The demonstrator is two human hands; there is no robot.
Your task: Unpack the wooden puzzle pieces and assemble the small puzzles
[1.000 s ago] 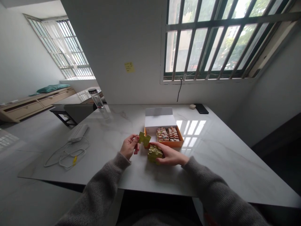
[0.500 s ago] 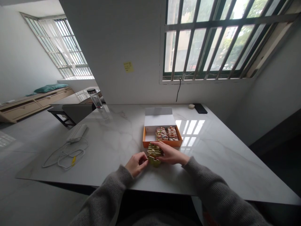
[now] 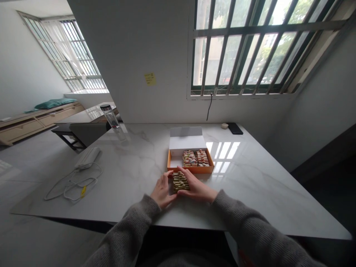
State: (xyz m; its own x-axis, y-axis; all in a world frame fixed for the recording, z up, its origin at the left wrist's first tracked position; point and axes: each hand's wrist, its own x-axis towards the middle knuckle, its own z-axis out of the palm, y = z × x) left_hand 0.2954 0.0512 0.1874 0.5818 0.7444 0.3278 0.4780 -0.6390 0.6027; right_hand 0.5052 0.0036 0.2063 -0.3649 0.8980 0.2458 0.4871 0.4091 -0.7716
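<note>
A stack of thin green-gold sachets [image 3: 180,182] stands near the front of the table, between my hands. My right hand [image 3: 194,186] is wrapped round the stack's far and right sides, its thumb along the near end. At the left side, my left hand [image 3: 163,190] curves round the stack with its fingertips at the far corner and its thumb at the near one. Just behind them sits an orange box [image 3: 191,170] with its white lid [image 3: 186,142] raised. Two rows of red-and-white sachets [image 3: 196,158] fill its middle and right; bare white floor shows at its left.
On the left lie a white power strip [image 3: 87,157] and its looped cable [image 3: 80,185] with a yellow tag. A clear bottle [image 3: 110,116] stands at the back left corner. A black phone [image 3: 235,128] and a small pale round object [image 3: 224,126] lie at the back right.
My left hand has opened from a pinch and moved up against the stack's left side. The loose sachet at the near end now sits in line, and the stack looks more even.
</note>
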